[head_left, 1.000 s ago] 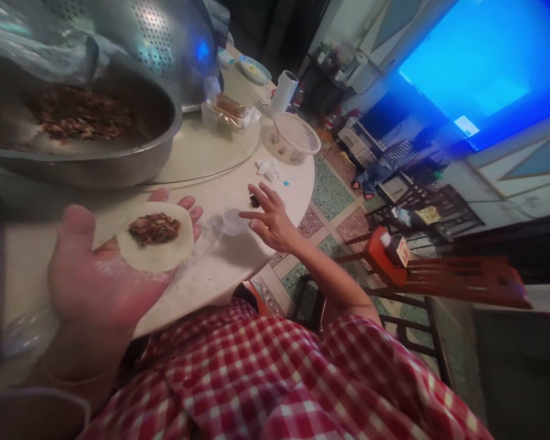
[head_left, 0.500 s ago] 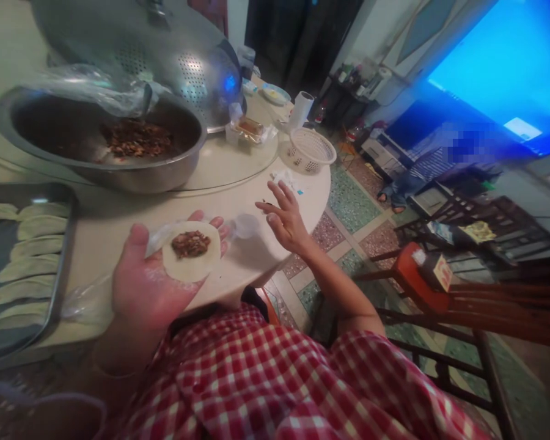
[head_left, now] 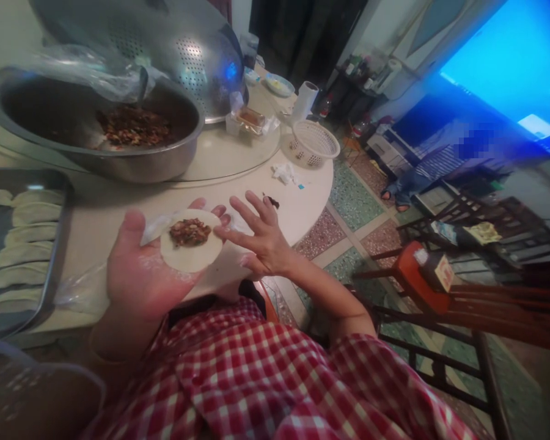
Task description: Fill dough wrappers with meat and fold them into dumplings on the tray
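My left hand (head_left: 140, 272) lies palm up over the round table's near edge and carries a round dumpling wrapper (head_left: 190, 252) with a dab of dark minced filling (head_left: 189, 232) in its middle. My right hand (head_left: 259, 235) has its fingers spread, and its fingertips touch the wrapper's right rim. Behind the hands stands a big steel bowl (head_left: 174, 162) of the same filling, partly draped with clear plastic. At the left edge a metal tray (head_left: 50, 269) holds several folded dumplings (head_left: 16, 253).
An upturned steel colander (head_left: 187, 55) sits behind the bowl. A white plastic basket (head_left: 312, 143), a crumpled tissue (head_left: 284, 173) and a white cup (head_left: 304, 101) stand on the beige table (head_left: 302, 205). Wooden chairs (head_left: 462, 305) stand on the tiled floor to the right.
My right hand has come left from beside a small clear cup to the wrapper's edge. The left hand holds the filled wrapper nearly still.
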{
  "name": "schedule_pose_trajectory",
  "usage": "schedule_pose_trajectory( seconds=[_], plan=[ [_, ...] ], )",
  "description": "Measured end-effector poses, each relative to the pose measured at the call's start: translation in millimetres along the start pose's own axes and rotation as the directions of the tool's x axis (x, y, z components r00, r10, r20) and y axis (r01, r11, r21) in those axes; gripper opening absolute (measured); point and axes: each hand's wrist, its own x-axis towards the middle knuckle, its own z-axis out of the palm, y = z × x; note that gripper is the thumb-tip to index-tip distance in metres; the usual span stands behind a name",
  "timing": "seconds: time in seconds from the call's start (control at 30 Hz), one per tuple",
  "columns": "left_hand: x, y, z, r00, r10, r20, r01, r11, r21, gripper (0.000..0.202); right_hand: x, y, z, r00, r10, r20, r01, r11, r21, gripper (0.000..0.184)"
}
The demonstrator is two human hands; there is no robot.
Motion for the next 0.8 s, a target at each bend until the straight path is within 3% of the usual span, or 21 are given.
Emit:
schedule_pose_trajectory(
  seconds=[0.1, 0.17, 0.3, 0.4, 0.53, 0.63, 0.73, 0.8],
  plan=[
    [1, 2, 1.7, 1.000, 0.014, 0.017, -0.014, 1.000, -0.003, 0.074, -13, 0, -1, 0.998, -0.068, 0.004, 0.068, 0.997, 0.048, 0.063],
    [2, 2, 2.8, 0.999, 0.023, 0.023, -0.022, 1.000, -0.013, 0.074, -18, 7, 0, 0.999, -0.048, -0.007, 0.049, 0.996, 0.077, 0.061],
    [3, 0, 3.7, 0.999, 0.041, -0.008, -0.041, 0.996, -0.083, 0.074, -10, 35, 11, 0.968, 0.243, -0.063, -0.239, 0.969, 0.066, 0.043],
    [5, -1, 3.4, 0.998, 0.053, -0.037, -0.056, 0.993, -0.104, 0.074, 5, 52, 23, 0.934, 0.356, 0.012, -0.356, 0.932, 0.067, 0.041],
    [6, -2, 3.5, 0.996, 0.078, -0.050, -0.082, 0.994, -0.071, 0.071, 20, 60, 33, 0.929, 0.348, 0.123, -0.354, 0.934, 0.035, 0.042],
    [7, -2, 3.2, 0.995, 0.086, -0.041, -0.088, 0.995, -0.038, 0.070, 21, 63, 33, 0.928, 0.346, 0.142, -0.354, 0.934, 0.042, 0.043],
    [10, 0, 3.0, 0.996, 0.084, -0.021, -0.084, 0.996, -0.029, 0.069, 12, 59, 23, 0.935, 0.352, 0.034, -0.354, 0.933, 0.069, 0.045],
    [11, 1, 4.1, 0.998, 0.068, -0.018, -0.069, 0.997, -0.039, 0.069, 2, 50, 14, 0.956, 0.285, -0.065, -0.280, 0.957, 0.077, 0.045]
  ],
)
